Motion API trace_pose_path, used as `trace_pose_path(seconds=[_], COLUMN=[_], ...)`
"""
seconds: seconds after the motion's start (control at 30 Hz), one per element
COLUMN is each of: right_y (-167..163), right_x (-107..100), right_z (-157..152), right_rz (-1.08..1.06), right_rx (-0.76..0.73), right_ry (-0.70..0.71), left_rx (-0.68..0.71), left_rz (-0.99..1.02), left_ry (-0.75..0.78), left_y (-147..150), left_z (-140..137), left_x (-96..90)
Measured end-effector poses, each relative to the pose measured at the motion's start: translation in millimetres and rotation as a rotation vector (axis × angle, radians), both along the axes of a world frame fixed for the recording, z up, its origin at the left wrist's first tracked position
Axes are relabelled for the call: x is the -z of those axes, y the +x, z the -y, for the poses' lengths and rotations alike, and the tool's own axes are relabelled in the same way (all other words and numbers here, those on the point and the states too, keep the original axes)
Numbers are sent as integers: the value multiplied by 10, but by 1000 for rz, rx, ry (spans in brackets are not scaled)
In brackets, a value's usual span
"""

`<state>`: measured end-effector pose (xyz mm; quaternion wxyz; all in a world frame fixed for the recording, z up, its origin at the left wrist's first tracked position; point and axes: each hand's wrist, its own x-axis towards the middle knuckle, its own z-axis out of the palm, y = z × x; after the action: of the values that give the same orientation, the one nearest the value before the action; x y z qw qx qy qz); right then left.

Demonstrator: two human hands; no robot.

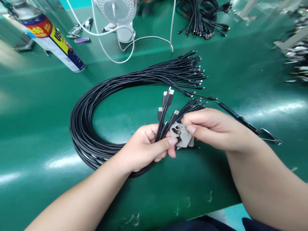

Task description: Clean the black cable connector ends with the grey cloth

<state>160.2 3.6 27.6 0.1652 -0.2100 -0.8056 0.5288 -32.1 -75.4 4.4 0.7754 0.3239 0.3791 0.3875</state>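
My left hand (149,144) is closed around several black USB cables (163,123), whose metal-tipped plugs stick up past its fingers. A crumpled grey cloth (184,136) is pinched between the thumb and fingers of my right hand (209,128). The cloth touches my left thumb and lies against one of the plugs, partly hiding it. Behind both hands, a thick U-shaped bundle of black cables (81,115) lies on the green table, its far plug ends fanned out to the right. The near ends pass under my hands.
A spray can (55,41) stands at the back left, close to a purple lighter-like object (82,40). A white fan (115,12) with a looping white cord is at the back. Another cable bundle (202,16) lies behind. A black pen (231,112) is right of the cables on the green table (168,199).
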Motion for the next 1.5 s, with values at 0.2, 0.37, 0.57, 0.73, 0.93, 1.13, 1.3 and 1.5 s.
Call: trace_pose_path(seconds=[0.2,0.37,0.57,0.73,0.93,1.13,1.3,1.5], right_y=[68,51,4,-37,-188,-197,-162,-142], right_x=[96,233,309,192,132,63,126,97], right_z=[-76,-227,-285,-62,174,155,143,76], right_rz=[-372,-776,-524,-363,-163,-61,125,110], right_rx=[201,484,421,326,151,127,177,498], right_ry=[-363,-628,-933,-678,-462,175,523,534], left_rx=[-29,-24,-51,-61,-62,-42,-58,-56], left_rz=[25,60,76,34,18,-16,-34,-35], left_ry=[-10,-12,5,-1,47,30,26,27], left_y=[-7,-27,-27,-16,-16,-11,-12,-16], left_z=[7,13,3,1,2,3,-1,9], left_x=[15,30,54,24,24,11,17,23])
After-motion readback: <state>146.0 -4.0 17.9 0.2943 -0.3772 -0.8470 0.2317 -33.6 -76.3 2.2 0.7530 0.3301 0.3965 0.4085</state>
